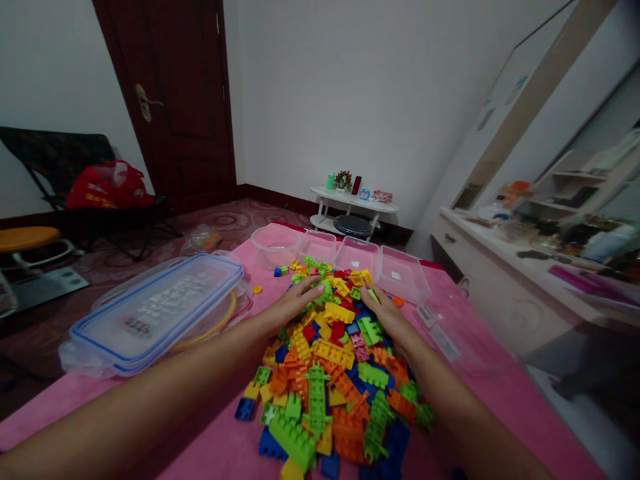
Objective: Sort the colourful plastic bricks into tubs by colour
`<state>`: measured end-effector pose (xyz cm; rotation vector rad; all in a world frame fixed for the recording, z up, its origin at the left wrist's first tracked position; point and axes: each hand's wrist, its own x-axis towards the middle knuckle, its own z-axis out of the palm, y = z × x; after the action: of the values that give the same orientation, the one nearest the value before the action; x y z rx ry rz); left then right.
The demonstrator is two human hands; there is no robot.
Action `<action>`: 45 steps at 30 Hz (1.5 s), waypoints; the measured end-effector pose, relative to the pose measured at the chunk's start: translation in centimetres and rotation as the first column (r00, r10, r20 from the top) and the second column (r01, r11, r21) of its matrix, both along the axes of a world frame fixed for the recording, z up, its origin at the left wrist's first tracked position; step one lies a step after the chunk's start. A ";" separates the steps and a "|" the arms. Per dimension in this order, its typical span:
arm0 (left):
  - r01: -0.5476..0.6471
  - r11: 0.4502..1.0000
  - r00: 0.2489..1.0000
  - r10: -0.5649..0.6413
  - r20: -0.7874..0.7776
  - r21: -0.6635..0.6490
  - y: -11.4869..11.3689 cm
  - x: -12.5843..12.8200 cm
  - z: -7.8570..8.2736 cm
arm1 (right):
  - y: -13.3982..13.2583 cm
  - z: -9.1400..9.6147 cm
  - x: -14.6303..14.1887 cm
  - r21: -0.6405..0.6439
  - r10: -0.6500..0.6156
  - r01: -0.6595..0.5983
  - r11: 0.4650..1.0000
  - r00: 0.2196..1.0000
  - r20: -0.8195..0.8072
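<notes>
A large heap of plastic building blocks (333, 353) in yellow, green, orange, blue and red covers the middle of the pink tabletop. My left hand (296, 298) lies along the heap's far left side, fingers stretched out and touching the blocks. On the far right side my right hand (381, 308) rests against the heap too, its fingers extended and partly hidden among the blocks. Neither hand grips a block that I can make out. Just beyond the fingertips, clear plastic containers stand in a row, among them a round one (273, 248) and a rectangular one (400, 270).
Clear lids with blue rims (165, 307) are stacked at the left table edge. Another transparent piece (465, 333) lies at the right on the pink cloth (210, 427). A white dresser (500, 267) stands close on the right; a low white stand (350, 198) is by the wall.
</notes>
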<state>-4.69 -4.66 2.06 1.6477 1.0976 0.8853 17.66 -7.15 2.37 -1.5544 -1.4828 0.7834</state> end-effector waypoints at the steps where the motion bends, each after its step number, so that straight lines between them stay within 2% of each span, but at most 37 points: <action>1: 0.040 0.999 0.999 -0.040 0.002 0.030 -0.4 -0.1 0.8 | -0.3 0.8 -0.6 0.003 0.036 -0.036 0.999 0.999 -0.017; 3: 0.137 0.985 0.991 -0.136 -0.020 0.107 -1.4 -0.8 2.1 | -1.8 2.5 -1.5 0.041 0.121 -0.123 0.992 0.992 0.040; 5: 0.229 0.953 0.972 -0.213 -0.100 0.198 -3.0 -2.1 3.1 | -4.4 3.6 -2.1 0.117 0.182 -0.210 0.971 0.960 0.211; 7: 0.319 0.895 0.937 -0.249 -0.246 0.311 -5.3 -3.8 3.7 | -7.6 3.6 -2.3 0.198 0.173 -0.280 0.939 0.886 0.431; 9: 0.448 0.787 0.872 -0.278 -0.404 0.424 -7.8 -5.5 3.5 | -10.8 2.4 -2.3 0.291 0.092 -0.361 0.886 0.752 0.652; 12: 0.616 0.637 0.752 -0.300 -0.587 0.463 -11.0 -7.2 1.7 | -13.7 -0.6 -2.1 0.389 -0.051 -0.583 0.713 0.511 0.858; 14: 0.663 0.594 0.703 -0.283 -0.652 0.457 -12.0 -7.4 0.1 | -14.1 -2.3 -2.1 0.384 -0.108 -0.657 0.649 0.420 0.901; 16: 0.652 0.598 0.697 -0.228 -0.680 0.467 -11.9 -6.8 -1.3 | -13.6 -3.1 -2.2 0.353 -0.082 -0.647 0.676 0.410 0.908; 18: 0.609 0.611 0.721 -0.161 -0.674 0.505 -10.9 -5.7 -1.7 | -12.5 -2.7 -2.4 0.331 -0.043 -0.576 0.748 0.455 0.889; 20: 0.553 0.627 0.755 -0.097 -0.648 0.550 -9.3 -4.3 -1.3 | -10.8 -1.6 -2.7 0.328 -0.044 -0.483 0.812 0.509 0.859; 24: 0.439 0.676 0.791 0.022 -0.611 0.592 -5.2 -1.5 0.4 | -6.2 0.6 -2.3 0.309 -0.059 -0.345 0.886 0.577 0.814; 27: 0.378 0.742 0.761 0.091 -0.642 0.553 -2.3 -0.1 0.8 | -3.9 1.0 -0.5 0.299 -0.082 -0.244 0.923 0.634 0.769; 29: 0.371 0.785 0.730 0.083 -0.678 0.496 -0.9 0.3 0.7 | -4.1 0.7 1.3 0.311 -0.111 -0.176 0.934 0.684 0.721; 31: 0.362 0.811 0.715 0.075 -0.695 0.460 -0.3 0.4 0.3 | -5.7 0.1 3.2 0.327 -0.145 -0.119 0.938 0.721 0.677; 33: 0.315 0.817 0.735 0.112 -0.669 0.483 -0.3 0.2 0.0 | -8.5 -0.6 5.1 0.330 -0.174 -0.071 0.941 0.735 0.655; 38: 0.099 0.764 0.845 0.273 -0.459 0.637 -2.4 -0.9 -0.3 | -17.0 -2.7 8.5 0.240 -0.211 0.064 0.969 0.724 0.657; 42: -0.026 0.741 0.874 0.342 -0.344 0.670 -4.0 -1.6 -1.1 | -22.0 -5.3 8.3 0.072 -0.066 0.024 0.997 0.739 0.670; 45: -0.076 0.766 0.872 0.362 -0.330 0.638 -4.3 -1.7 -2.5 | -22.7 -7.2 6.5 0.007 -0.023 0.025 1.000 0.726 0.687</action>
<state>-6.40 -8.99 -0.40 2.3780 1.4386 1.1416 24.18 -29.88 -4.79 -1.9838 -1.9693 0.1593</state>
